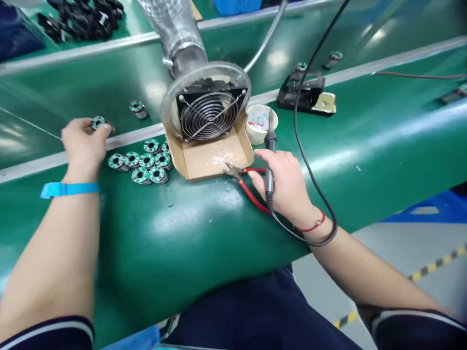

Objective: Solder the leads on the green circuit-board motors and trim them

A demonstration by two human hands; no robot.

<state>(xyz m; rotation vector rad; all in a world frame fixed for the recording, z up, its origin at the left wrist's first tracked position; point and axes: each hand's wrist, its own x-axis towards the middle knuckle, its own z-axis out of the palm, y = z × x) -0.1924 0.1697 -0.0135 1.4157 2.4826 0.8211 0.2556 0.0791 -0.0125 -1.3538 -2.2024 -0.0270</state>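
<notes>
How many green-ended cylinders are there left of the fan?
10 green-ended cylinders: one in your left hand, one beyond the pale rail, and eight grouped beside the cardboard tray, which may hide more.

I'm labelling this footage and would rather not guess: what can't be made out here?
All in the head view:
Held green-topped cylinder: part of its side, hidden by the left hand.
Red-handled cutters: one handle's end, hidden by the right hand.
Round white object: any wording, too small and blurred.
Blue container: its top, cut off by the upper edge.
</notes>
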